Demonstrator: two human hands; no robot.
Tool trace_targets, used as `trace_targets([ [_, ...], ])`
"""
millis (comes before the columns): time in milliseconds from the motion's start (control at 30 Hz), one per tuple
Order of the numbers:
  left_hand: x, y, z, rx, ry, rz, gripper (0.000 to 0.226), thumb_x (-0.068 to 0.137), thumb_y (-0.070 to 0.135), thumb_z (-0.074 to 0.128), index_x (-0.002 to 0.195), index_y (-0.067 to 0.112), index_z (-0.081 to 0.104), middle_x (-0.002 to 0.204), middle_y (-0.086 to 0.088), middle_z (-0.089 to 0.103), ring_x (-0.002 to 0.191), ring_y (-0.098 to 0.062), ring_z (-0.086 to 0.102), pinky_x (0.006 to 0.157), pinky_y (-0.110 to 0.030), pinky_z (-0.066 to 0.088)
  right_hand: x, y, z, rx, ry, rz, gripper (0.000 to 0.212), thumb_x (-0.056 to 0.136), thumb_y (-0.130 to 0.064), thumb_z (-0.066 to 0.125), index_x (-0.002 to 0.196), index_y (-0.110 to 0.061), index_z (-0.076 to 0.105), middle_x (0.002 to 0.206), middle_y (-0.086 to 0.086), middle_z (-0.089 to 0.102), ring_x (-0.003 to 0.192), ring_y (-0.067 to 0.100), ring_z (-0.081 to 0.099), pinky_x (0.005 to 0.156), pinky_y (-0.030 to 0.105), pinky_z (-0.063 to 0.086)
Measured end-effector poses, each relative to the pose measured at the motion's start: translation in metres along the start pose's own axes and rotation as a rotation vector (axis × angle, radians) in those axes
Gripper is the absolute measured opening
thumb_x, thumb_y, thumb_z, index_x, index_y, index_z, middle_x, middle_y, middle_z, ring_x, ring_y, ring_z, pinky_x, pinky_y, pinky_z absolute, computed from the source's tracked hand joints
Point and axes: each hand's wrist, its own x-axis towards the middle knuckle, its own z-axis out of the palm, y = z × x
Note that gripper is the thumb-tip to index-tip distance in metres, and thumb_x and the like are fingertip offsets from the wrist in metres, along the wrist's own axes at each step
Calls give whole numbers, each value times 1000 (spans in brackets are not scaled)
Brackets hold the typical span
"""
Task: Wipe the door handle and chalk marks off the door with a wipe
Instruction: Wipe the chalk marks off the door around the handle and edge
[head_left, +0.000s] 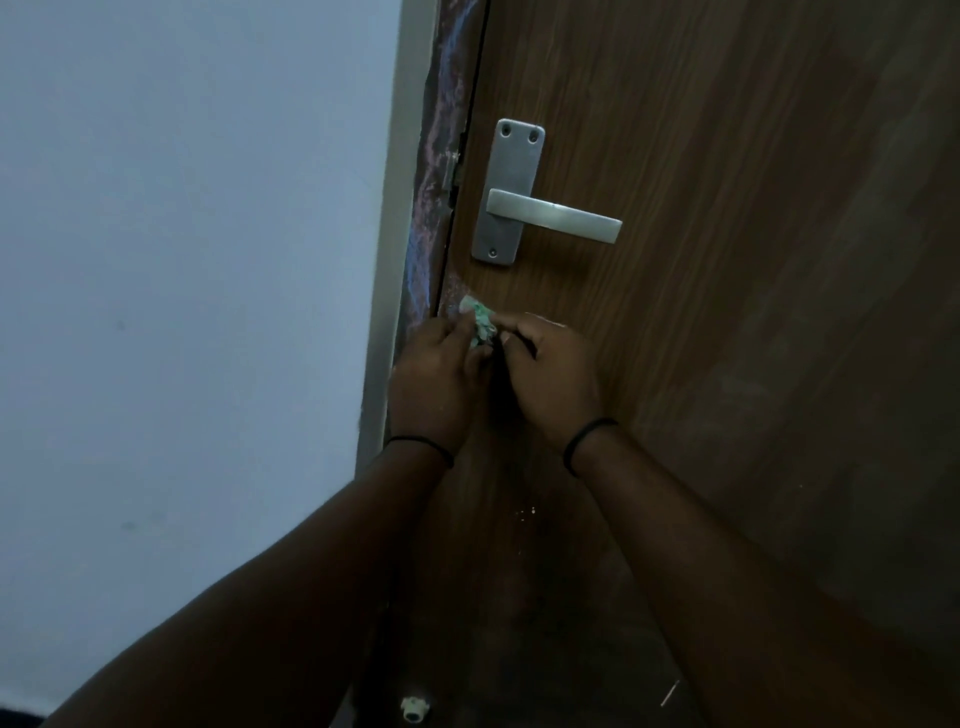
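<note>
Green-and-white wipe (479, 327): crumpled into a small wad, it sat between the two hands, pinched from both sides, close against the door's surface.
Left hand (436, 376): its fingers were curled, with the tips closed on the left side of the wipe; back of the hand faced the camera, and a thin dark band (422, 446) circled the wrist.
Right hand (553, 376): its fingers were bent inward, with the fingertips gripping the right side of the wipe; a thicker dark band (587, 441) sat on its wrist.
Gap between hands: narrow, with the knuckles nearly meeting just below the wipe.
Door (727, 364): brown wood grain, it lay behind and to the right of both hands.
Door handle (553, 215): a silver lever on a metal plate, it stood above the hands, apart from them, untouched.
Chalk marks (434, 208): pinkish and bluish smears ran along the door's edge strip, above the left hand and reaching down to just beside the wipe.
Wall (182, 260): pale and plain, it lay left of the left hand.
Small white object (414, 709): it lay low down beneath the forearms; what it was could not be told.
</note>
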Motion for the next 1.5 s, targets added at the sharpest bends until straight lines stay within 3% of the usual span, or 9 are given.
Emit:
trace_targets([
  [200,23,4,-9,191,-48,68,13,87,8,62,83,0,70,85,-18,64,72,-34,61,61,-36,48,-60,17,-4,252,292,320,30,93,-14,56,121,-24,64,116,-8,65,109,4,58,95,37,52],
  [300,19,5,-8,235,-37,32,14,87,11,59,82,2,69,85,-17,64,71,-33,61,61,-33,46,-79,24,2,109,284,321,63,93,-15,57,149,-23,29,108,-1,66,97,11,61,92,37,52],
  [400,14,0,-6,282,12,-137,18,87,15,56,82,4,70,85,-15,66,73,-31,62,61,-27,38,-61,29,-16,-49,194,280,75,95,-26,53,152,-26,5,104,4,64,95,17,60,91,39,51],
  [533,6,-1,-7,255,50,-372,20,88,18,56,83,6,70,82,-11,67,73,-28,63,60,-25,34,-9,26,-67,-237,325,96,58,95,-31,55,147,-22,33,133,11,47,122,24,44,104,25,21],
  [633,12,9,-8,186,60,-404,18,88,17,59,89,6,73,87,-12,69,79,-26,65,65,-24,38,41,16,-102,-252,377,-75,47,94,-18,55,141,-14,46,148,13,40,136,26,38,112,26,15],
  [867,35,23,-7,155,38,-359,22,89,20,58,97,4,72,96,-15,69,84,-30,66,70,-32,49,86,3,-126,-699,92,-97,89,84,-37,68,152,-28,11,161,11,-6,148,31,-7,120,49,5],
  [1133,-3,9,2,163,63,-635,22,90,25,60,93,6,71,91,-12,71,83,-28,68,66,-30,49,85,2,-122,-722,68,-58,91,85,-35,68,152,-30,8,161,10,-8,147,31,-10,119,55,7],
  [1333,57,36,-8,-2,231,-433,21,90,20,59,97,7,74,95,-11,71,86,-26,66,76,-35,53,85,6,-122,-745,79,-77,89,85,-36,67,152,-30,8,161,12,-8,147,32,-9,119,54,6],
  [1500,35,22,-1,70,160,-447,23,91,22,58,103,8,72,100,-12,70,89,-26,66,75,-32,50,85,7,-121,-749,82,-80,90,86,-37,66,153,-30,6,161,11,-10,147,32,-10,119,53,5],
])
